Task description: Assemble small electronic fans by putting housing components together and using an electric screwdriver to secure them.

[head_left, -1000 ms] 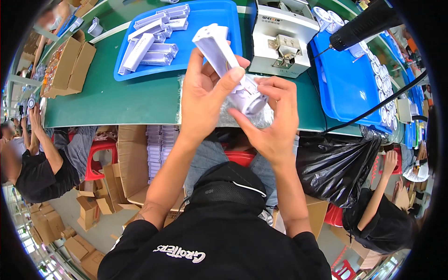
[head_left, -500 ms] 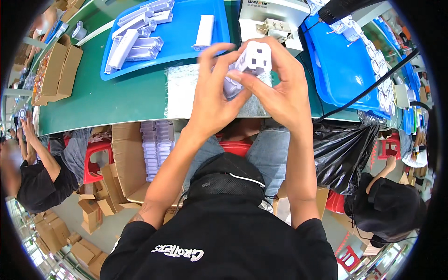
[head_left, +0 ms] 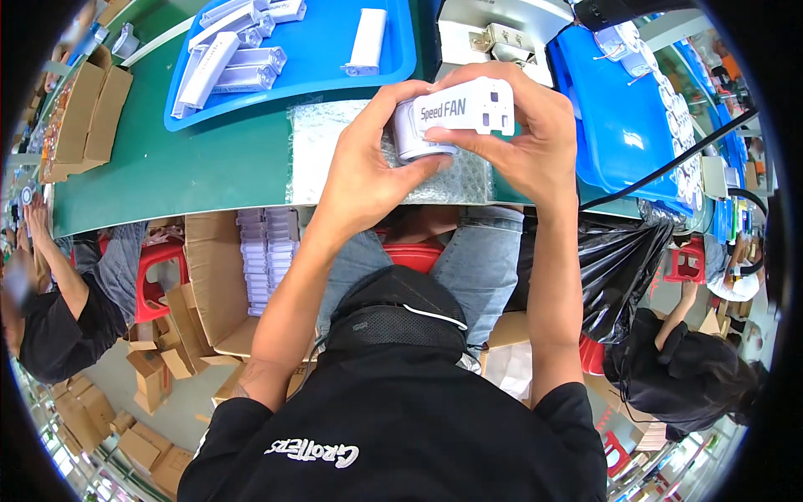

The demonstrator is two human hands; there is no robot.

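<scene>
Above the near edge of the bench, both hands hold a white plastic handheld fan between them. Its round head (head_left: 410, 138) sits in my left hand (head_left: 361, 171), with thumb and fingers curled about it. My right hand (head_left: 542, 142) grips the boxy white handle housing (head_left: 458, 115), thumb below and fingers over the top. Lettering on the housing faces up, and its end with small square openings points right. Whether the two parts are fixed together I cannot tell. A sheet of bubble wrap (head_left: 322, 155) lies beneath my hands.
A blue tray (head_left: 326, 88) at the far left holds several white handle housings. A white box (head_left: 456, 46) with metal parts stands ahead. The right blue tray (head_left: 590, 159) carries round white parts. A black cable (head_left: 644, 176) crosses that side, below a dark tool (head_left: 598, 12).
The white fan has turned so its lettered side faces up and its end with openings points right. My hands have spread slightly apart, and my left fingers have closed round the head.
</scene>
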